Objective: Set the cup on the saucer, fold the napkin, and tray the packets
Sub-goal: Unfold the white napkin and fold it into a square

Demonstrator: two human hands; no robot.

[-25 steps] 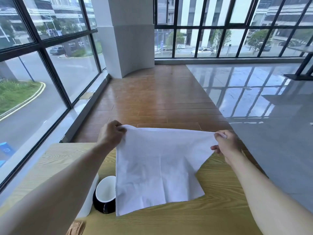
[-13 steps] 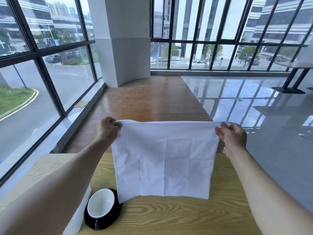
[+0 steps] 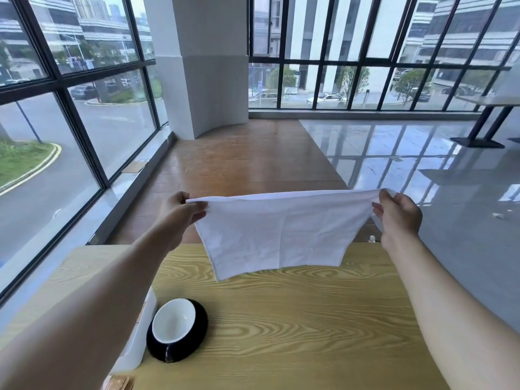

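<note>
Two hands are pinching the napkin [image 3: 277, 237] by its top corners, left hand [image 3: 180, 211] and right hand [image 3: 398, 213] level; its long axis is running between the fingers, cloth hanging below them above the table [image 3: 309, 319].

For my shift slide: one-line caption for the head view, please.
Both hands, left and right, stretch a white napkin in the air above the wooden table; cup on saucer below.

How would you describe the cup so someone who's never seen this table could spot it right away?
Start at the wooden table and look to its near left side, beside the left forearm. The cup sits there on a black saucer, next to a white tray. It alone is round, with a white inside.
</note>
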